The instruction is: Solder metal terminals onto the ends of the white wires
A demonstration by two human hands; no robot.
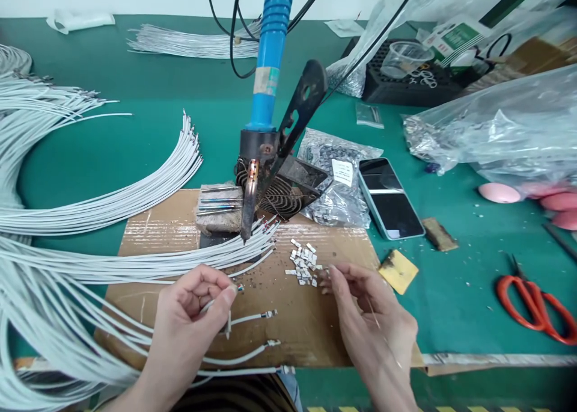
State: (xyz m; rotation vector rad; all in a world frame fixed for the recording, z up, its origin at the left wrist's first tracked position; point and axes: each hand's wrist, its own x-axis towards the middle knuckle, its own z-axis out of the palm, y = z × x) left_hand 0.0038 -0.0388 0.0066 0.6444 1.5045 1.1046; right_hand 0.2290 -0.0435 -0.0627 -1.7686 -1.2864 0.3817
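My left hand (201,310) is closed in a pinch on a white cable, whose stripped end with small coloured wires (240,287) pokes out past the thumb. My right hand (367,316) has thumb and forefinger together at the right edge of a pile of small white connectors (304,261). A thin solder wire (374,316) runs out of that hand and along the wrist; whether a connector is also between the fingertips I cannot tell. Between the hands, cables ending in metal-tipped connectors (270,314) lie on the cardboard (311,334).
A soldering iron (249,201) on a blue arm (269,69) hangs point down over the white cable bundle (202,264). Behind are a grey block (219,210) and a silvery bag (338,183). To the right lie a phone (391,198), yellow sponge (399,272) and red-handled scissors (536,307).
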